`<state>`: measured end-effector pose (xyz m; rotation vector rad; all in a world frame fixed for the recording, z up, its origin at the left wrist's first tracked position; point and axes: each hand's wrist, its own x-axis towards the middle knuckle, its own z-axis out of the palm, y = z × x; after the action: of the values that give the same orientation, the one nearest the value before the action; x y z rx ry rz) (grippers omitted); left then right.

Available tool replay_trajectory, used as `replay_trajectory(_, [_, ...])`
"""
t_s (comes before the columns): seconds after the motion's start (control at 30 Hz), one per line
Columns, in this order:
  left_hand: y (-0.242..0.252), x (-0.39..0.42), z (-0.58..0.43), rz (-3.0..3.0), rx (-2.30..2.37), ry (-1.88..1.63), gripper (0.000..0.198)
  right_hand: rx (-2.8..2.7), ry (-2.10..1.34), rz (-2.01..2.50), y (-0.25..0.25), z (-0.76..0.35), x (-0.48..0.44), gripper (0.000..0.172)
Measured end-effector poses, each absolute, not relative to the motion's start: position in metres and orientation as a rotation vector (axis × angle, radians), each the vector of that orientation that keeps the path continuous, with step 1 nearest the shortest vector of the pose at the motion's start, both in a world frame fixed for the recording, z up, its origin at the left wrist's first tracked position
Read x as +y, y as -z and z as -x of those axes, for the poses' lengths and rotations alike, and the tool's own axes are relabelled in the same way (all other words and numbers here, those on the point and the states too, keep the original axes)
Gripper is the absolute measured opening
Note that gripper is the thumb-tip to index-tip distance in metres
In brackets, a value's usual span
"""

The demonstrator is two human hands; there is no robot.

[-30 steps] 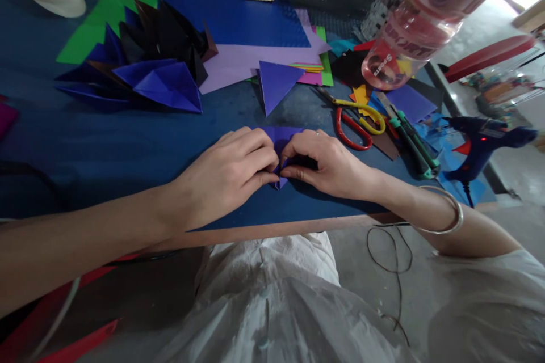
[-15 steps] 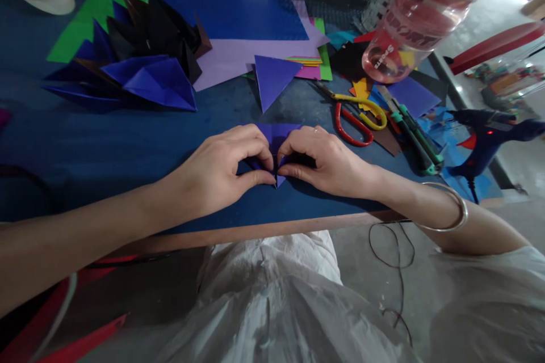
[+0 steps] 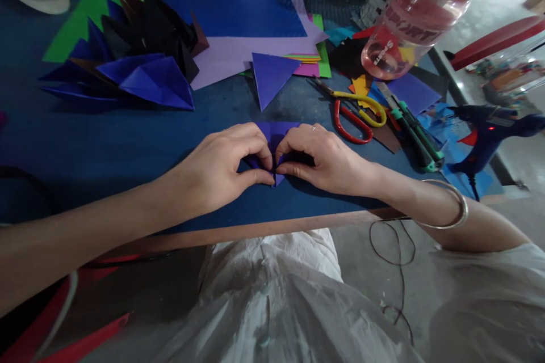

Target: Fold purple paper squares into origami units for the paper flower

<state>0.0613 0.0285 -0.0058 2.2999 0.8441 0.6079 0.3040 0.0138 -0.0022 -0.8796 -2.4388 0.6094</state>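
A small purple folded paper (image 3: 276, 131) lies near the front edge of the blue table (image 3: 106, 147). My left hand (image 3: 221, 167) and my right hand (image 3: 326, 159) meet over it, thumb and fingers of each pinched on its lower point. Most of the paper is hidden under my fingers. A silver bangle (image 3: 451, 207) circles my right forearm. Just beyond my hands lies a loose purple paper triangle (image 3: 270, 74).
A pile of folded blue and black paper shapes (image 3: 136, 57) sits at the back left on coloured sheets (image 3: 255, 39). To the right are scissors (image 3: 355, 116), a green cutter (image 3: 415, 133), a blue glue gun (image 3: 489, 133) and a pink bottle (image 3: 415, 11).
My fingers have drawn closer together on the paper's lower point. The view has shifted slightly; nothing else on the table has moved.
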Motion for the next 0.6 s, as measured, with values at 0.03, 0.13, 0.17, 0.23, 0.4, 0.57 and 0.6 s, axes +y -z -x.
replay_trajectory(0.03, [0.0059, 0.0284, -0.0613, -2.294, 0.847, -0.606, 0.012, -2.440, -0.610, 0.876, 0.0021, -0.3041, 0.0137, 0.005])
replay_trajectory(0.13, [0.0060, 0.0282, -0.0612, -2.279, 0.857, -0.608, 0.013, -2.448, -0.608, 0.887, 0.0021, -0.3042, 0.0136, 0.006])
replay_trajectory(0.17, [0.0058, 0.0280, -0.0612, -2.278, 0.865, -0.610, 0.014, -2.451, -0.607, 0.895, 0.0022, -0.3042, 0.0136, 0.006])
replay_trajectory(0.23, [0.0049, 0.0272, -0.0615, -2.286, 0.883, -0.613, 0.015, -2.451, -0.609, 0.908, 0.0025, -0.3041, 0.0138, 0.006])
replay_trajectory(0.4, [0.0036, 0.0248, -0.0621, -2.313, 0.907, -0.608, 0.016, -2.450, -0.612, 0.915, 0.0032, -0.3038, 0.0141, 0.006])
replay_trajectory(0.57, [0.0047, 0.0255, -0.0607, -2.328, 0.870, -0.615, 0.015, -2.441, -0.610, 0.895, 0.0045, -0.3036, 0.0147, 0.005])
replay_trajectory(0.6, [0.0049, 0.0259, -0.0605, -2.327, 0.865, -0.610, 0.015, -2.438, -0.609, 0.887, 0.0047, -0.3035, 0.0148, 0.005])
